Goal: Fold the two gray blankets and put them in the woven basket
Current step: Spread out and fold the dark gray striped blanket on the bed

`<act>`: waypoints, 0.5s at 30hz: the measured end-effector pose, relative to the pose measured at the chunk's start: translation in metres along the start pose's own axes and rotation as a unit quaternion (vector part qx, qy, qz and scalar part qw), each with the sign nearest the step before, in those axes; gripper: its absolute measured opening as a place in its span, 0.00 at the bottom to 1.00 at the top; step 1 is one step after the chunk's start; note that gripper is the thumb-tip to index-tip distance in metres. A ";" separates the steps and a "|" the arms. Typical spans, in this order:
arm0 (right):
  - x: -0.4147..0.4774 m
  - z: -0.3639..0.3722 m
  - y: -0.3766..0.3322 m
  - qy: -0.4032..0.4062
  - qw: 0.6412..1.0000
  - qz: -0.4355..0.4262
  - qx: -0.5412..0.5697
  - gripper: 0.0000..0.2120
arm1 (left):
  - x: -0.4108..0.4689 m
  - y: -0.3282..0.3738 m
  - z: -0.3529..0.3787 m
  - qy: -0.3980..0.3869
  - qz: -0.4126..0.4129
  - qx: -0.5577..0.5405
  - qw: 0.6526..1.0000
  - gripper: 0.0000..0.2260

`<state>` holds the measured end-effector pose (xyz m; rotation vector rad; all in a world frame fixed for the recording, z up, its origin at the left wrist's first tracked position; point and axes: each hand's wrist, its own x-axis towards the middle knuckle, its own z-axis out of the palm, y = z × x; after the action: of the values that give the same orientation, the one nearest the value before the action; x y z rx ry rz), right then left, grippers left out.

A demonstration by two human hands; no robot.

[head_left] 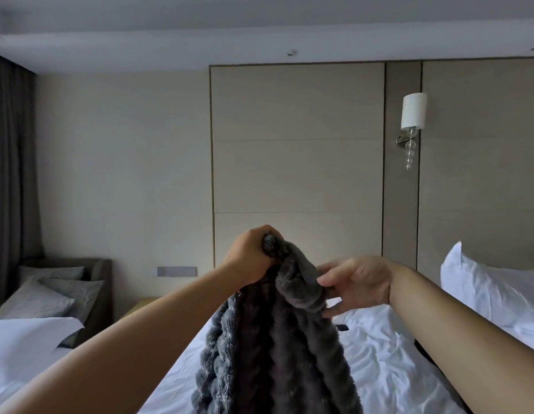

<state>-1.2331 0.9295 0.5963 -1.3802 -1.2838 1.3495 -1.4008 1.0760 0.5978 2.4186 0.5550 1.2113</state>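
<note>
A dark gray fuzzy ribbed blanket (277, 348) hangs bunched in front of me above the white bed (388, 372). My left hand (250, 255) grips its top edge in a fist, raised higher. Just to the right, my right hand (355, 282) pinches a fold of the same blanket between thumb and fingers. The blanket's lower part runs out of the frame at the bottom. Neither a second blanket nor the woven basket is in view.
White pillows (492, 288) lie at the right on the bed. A sofa with gray cushions (59, 291) stands at the left by a dark curtain (12, 162). A paneled wall with a wall lamp (412, 115) lies ahead.
</note>
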 end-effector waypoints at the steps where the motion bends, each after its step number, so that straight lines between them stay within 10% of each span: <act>1: 0.000 -0.003 0.001 0.011 1.000 0.011 0.011 0.18 | 0.000 -0.002 -0.001 -0.003 0.002 -0.004 1.000 0.19; 8: 0.012 0.007 -0.009 0.378 0.908 0.120 -0.138 0.08 | -0.008 -0.008 0.013 -0.118 -0.013 0.150 0.982 0.13; 15: 0.015 0.008 -0.031 0.556 0.565 -0.037 -0.608 0.13 | -0.005 -0.007 0.037 -0.114 -0.020 0.144 0.983 0.07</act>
<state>-1.2461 0.9487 0.6227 -2.3235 -1.1466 -0.9112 -1.3750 1.0740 0.5703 2.7227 0.7471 0.8713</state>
